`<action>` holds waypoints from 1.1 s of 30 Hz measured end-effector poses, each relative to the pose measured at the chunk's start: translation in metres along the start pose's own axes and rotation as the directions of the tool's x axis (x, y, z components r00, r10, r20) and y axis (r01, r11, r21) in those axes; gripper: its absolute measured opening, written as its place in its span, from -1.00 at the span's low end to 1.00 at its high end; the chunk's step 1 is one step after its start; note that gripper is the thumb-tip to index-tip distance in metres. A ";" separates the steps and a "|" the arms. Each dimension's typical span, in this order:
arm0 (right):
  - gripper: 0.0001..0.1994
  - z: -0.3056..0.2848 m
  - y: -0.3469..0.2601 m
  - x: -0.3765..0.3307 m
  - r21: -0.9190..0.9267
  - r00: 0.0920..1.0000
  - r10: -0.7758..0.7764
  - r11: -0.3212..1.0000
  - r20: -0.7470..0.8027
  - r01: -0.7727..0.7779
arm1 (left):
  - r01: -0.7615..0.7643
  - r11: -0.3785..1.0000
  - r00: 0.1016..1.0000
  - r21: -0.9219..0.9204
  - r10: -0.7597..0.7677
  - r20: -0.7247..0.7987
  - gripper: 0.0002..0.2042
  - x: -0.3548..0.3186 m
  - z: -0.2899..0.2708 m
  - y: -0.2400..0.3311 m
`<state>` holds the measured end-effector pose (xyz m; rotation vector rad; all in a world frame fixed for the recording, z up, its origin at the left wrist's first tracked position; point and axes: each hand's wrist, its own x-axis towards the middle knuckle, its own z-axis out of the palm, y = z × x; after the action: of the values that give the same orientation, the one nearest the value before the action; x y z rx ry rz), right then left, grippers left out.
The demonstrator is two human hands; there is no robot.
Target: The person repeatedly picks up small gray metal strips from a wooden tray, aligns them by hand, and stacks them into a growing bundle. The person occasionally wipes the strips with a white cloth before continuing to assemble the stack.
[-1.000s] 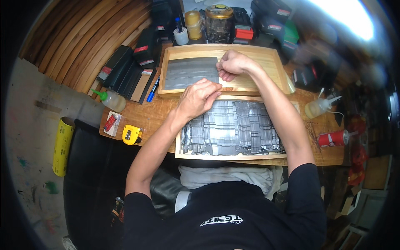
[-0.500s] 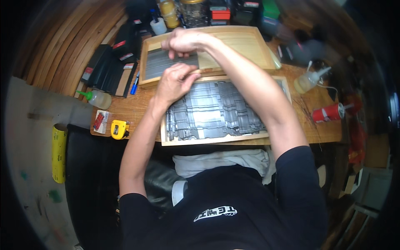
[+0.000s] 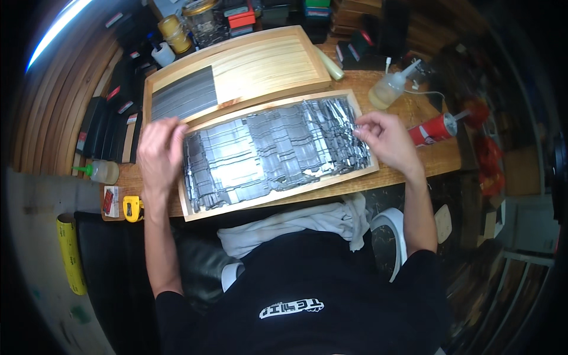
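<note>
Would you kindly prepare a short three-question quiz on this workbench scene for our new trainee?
1. True or false: the dark grey strips cover the whole floor of the farther wooden tray.

2. What colour is the tape measure? A) green, B) yellow, C) red.

3. Which hand is at the end of the nearer wooden tray that is closer to the red can?

Key:
1. False; they cover only its left part.
2. B.
3. The right hand.
</note>
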<state>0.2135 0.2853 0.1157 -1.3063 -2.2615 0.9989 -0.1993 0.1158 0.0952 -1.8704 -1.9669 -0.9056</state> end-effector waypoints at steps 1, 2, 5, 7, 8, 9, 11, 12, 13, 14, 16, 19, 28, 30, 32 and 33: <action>-0.82 0.004 0.007 -0.008 0.009 0.999 -0.003 1.000 -0.036 0.003 | -0.050 0.995 0.999 -0.082 0.050 -0.004 -0.80 -0.005 0.002 0.018; -0.85 0.009 0.014 -0.014 0.056 0.995 0.029 0.998 -0.091 -0.024 | -0.102 0.981 0.994 -0.165 0.106 0.012 -0.83 -0.008 0.006 0.042; -0.86 0.025 0.009 -0.020 -0.055 0.993 -0.042 0.998 -0.113 0.036 | -0.192 0.912 0.964 -0.363 0.245 0.104 -0.77 -0.027 0.022 0.090; -0.89 0.036 -0.005 -0.018 -0.028 0.991 -0.054 0.998 -0.121 0.051 | -0.179 0.902 0.962 -0.394 0.245 0.123 -0.76 -0.035 0.030 0.112; -0.89 0.040 -0.006 -0.015 -0.034 0.988 -0.083 0.996 -0.133 0.080 | -0.153 0.891 0.970 -0.428 0.219 0.107 -0.75 -0.038 0.032 0.121; -0.88 0.045 -0.007 -0.012 -0.040 0.983 -0.113 0.993 -0.143 0.108 | -0.127 0.878 0.977 -0.462 0.191 0.093 -0.73 -0.041 0.036 0.127; -0.84 0.055 -0.007 -0.001 -0.110 0.974 -0.156 0.984 -0.161 0.140 | -0.083 0.875 0.988 -0.476 0.136 0.079 -0.73 -0.047 0.043 0.132; -0.83 0.060 -0.009 0.004 -0.147 0.974 -0.156 0.980 -0.164 0.132 | -0.061 0.876 0.991 -0.479 0.109 0.072 -0.74 -0.051 0.047 0.132; -0.82 0.063 -0.009 0.008 -0.183 0.974 -0.156 0.975 -0.166 0.125 | -0.039 0.876 0.995 -0.481 0.081 0.066 -0.74 -0.054 0.049 0.132; -0.81 0.067 -0.006 0.014 -0.216 0.969 -0.172 0.967 -0.179 0.132 | -0.025 0.877 0.995 -0.480 0.066 0.068 -0.75 -0.056 0.050 0.131; -0.83 0.070 -0.005 0.018 -0.211 0.975 -0.149 0.971 -0.163 0.113 | 0.002 0.878 0.997 -0.479 0.037 0.073 -0.75 -0.059 0.050 0.130; -0.84 0.073 -0.009 0.022 -0.213 0.987 -0.103 0.974 -0.125 0.075 | 0.035 0.871 0.998 -0.491 -0.003 0.067 -0.76 -0.061 0.054 0.128; -0.80 0.063 -0.020 0.019 -0.124 0.990 -0.008 0.992 -0.140 -0.010 | 0.088 0.827 0.996 -0.556 -0.077 0.043 -0.81 -0.057 0.052 0.131; -0.79 0.048 -0.028 0.017 0.019 0.994 0.064 0.998 -0.092 -0.063 | 0.282 0.728 0.955 -0.625 -0.276 0.110 -0.83 -0.057 0.048 0.138; -0.81 0.048 -0.038 0.007 0.052 0.992 -0.035 0.998 -0.117 0.042 | 0.369 0.617 0.920 -0.695 -0.350 0.177 -0.78 -0.057 0.051 0.143; -0.82 0.050 -0.041 -0.002 0.063 0.987 -0.079 0.994 -0.137 0.088 | 0.426 0.437 0.881 -0.792 -0.398 0.255 -0.75 -0.050 0.054 0.149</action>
<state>0.1595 0.2499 0.1105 -1.2022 -2.1431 0.9228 -0.0375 0.1040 0.0603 -1.7426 -2.2607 -2.3467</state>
